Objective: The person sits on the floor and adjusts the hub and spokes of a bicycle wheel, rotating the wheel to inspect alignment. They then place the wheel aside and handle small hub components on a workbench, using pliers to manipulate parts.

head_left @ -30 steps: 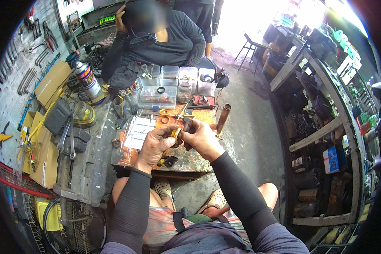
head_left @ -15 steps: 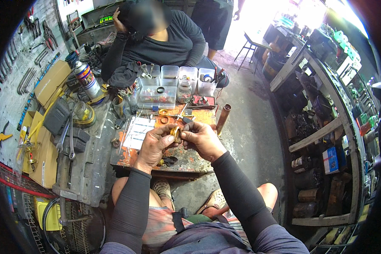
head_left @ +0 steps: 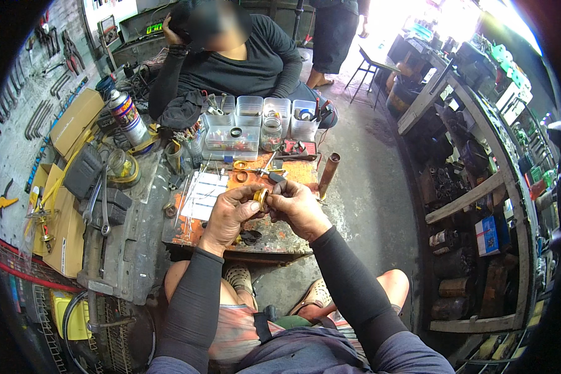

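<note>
Both my hands meet above an orange, paint-worn worktable [head_left: 299, 177]. Between them is a small brass-coloured ring [head_left: 261, 198], tilted on its side. My left hand [head_left: 234, 212] pinches its left side between thumb and fingers. At the ring's right edge, my right hand [head_left: 296, 209] has thumb and fingers closed on it. Beyond the hands lie a second brown ring [head_left: 242, 177] and a yellow-handled tool. A white sheet of paper [head_left: 204, 194] with thin rods lies left of my left hand. Below the hands sits a dark tool partly hidden by my left hand.
Clear plastic bins [head_left: 249, 109] and a glass jar [head_left: 271, 134] stand at the table's far side. A copper tube [head_left: 329, 176] stands upright at its right edge. To the left is a bench with wrenches [head_left: 105, 212] and a spray can [head_left: 129, 118]. A person sits opposite; another stands behind.
My hands have turned the ring slightly, and my right fingers have shifted a little on it. In the background, the standing person has moved to the right.
</note>
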Action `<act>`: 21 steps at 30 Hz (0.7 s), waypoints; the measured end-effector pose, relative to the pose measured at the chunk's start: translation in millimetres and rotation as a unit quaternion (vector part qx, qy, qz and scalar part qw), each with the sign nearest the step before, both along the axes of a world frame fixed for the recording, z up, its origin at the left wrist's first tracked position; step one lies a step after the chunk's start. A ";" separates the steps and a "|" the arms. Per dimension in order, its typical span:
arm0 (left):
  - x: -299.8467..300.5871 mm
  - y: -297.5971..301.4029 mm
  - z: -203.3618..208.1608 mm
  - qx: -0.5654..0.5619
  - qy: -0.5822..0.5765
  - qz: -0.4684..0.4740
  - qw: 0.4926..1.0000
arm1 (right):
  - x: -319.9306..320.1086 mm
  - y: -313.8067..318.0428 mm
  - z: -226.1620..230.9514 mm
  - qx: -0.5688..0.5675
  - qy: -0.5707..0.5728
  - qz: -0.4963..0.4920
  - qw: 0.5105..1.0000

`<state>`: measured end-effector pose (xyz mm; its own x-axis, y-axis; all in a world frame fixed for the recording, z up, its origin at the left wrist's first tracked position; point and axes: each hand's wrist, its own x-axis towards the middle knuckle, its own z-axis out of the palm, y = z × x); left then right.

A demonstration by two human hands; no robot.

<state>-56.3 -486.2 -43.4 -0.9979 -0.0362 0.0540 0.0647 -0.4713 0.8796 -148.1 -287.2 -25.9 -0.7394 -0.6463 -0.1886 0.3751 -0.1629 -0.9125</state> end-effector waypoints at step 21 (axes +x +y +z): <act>2.7 -11.6 -2.5 0.042 0.013 0.012 0.999 | -1.8 11.3 -46.6 0.395 0.480 -0.051 0.782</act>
